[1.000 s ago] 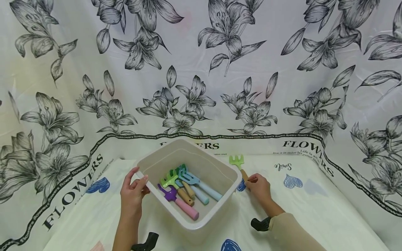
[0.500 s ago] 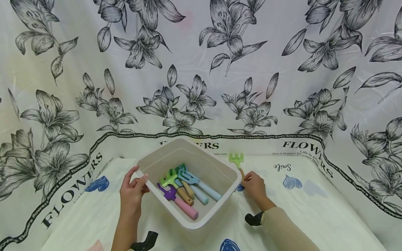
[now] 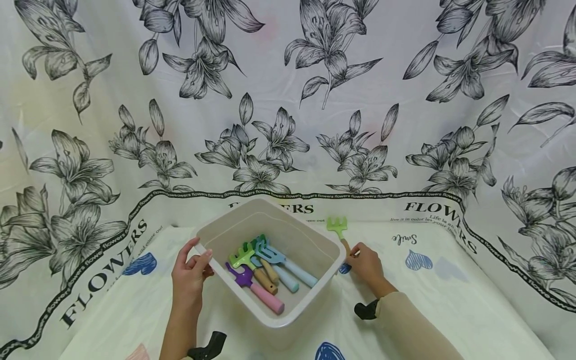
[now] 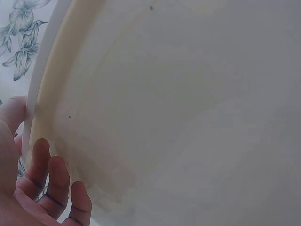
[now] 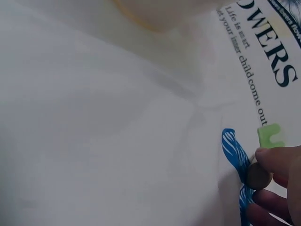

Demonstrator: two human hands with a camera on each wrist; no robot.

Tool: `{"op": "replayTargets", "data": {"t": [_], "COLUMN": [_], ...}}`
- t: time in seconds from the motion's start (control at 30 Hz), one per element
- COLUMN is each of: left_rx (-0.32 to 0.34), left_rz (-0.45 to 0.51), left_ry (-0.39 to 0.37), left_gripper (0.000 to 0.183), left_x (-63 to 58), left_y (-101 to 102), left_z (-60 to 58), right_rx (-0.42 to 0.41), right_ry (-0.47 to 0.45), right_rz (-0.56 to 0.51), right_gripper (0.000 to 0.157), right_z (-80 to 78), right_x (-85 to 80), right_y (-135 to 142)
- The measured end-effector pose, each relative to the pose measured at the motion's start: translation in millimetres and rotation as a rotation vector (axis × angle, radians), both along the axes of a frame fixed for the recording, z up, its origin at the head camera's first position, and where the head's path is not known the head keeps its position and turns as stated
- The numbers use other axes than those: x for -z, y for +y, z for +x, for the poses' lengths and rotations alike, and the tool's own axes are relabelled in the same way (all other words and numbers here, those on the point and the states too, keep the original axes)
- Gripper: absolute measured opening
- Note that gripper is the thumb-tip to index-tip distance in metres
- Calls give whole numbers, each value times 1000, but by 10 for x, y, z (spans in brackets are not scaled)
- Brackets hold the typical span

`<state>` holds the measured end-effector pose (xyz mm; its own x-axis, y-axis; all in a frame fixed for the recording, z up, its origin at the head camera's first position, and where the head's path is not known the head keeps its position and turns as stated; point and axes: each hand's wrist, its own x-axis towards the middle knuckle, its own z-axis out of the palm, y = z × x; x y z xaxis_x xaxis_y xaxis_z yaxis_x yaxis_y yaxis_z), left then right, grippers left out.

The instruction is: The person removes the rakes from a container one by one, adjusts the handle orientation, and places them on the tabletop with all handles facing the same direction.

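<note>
In the head view my left hand [image 3: 189,275] pinches the left rim of a beige plastic basin [image 3: 274,225], which stands tilted towards me. The left wrist view shows its fingers [image 4: 59,181] against the basin's outer wall. Beyond the basin's right side, my right hand [image 3: 366,265] pinches the wooden handle of a small green hand rake [image 3: 337,227], its tines pointing away. Inside the basin lie several garden hand tools: a purple fork with a pink handle [image 3: 267,299], a green rake with a wooden handle [image 3: 244,257], and a light blue fork [image 3: 272,255]. A dark green tool is partly hidden.
A pale cloth with printed blue hearts [image 3: 418,260] covers the surface. Behind and at both sides hangs a white curtain [image 3: 270,75] with black flower drawings. A black strap piece [image 3: 365,310] sits at my right wrist, and another [image 3: 208,346] at my left.
My right hand has shifted slightly left and away from me, and the green rake has moved a little with it. The left hand and basin have stayed nearly still.
</note>
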<state>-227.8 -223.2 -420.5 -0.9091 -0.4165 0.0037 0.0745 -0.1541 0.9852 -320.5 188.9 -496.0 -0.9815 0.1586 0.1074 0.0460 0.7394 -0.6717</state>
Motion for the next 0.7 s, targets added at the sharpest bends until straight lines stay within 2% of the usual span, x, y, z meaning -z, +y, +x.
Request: {"op": "replayTargets", "data": {"t": [0.23,0.5,0.7], "left_rx": [-1,1,-5], "left_rz": [1,1,10], "left_ry": [7,20,17], "left_gripper": [66,63,63], "left_x": [3,3,12], "left_y": [-8,-12,5], "left_z": [2,4,0], "right_rx": [-19,-64,-61], "right_ry": [-26,-118,-112], "right_rz": [-19,-70,-46], "right_gripper": [28,29,38], "right_z": [9,23,-12], "right_x": [-44,-81,-112], "right_y": [42,45,92]}}
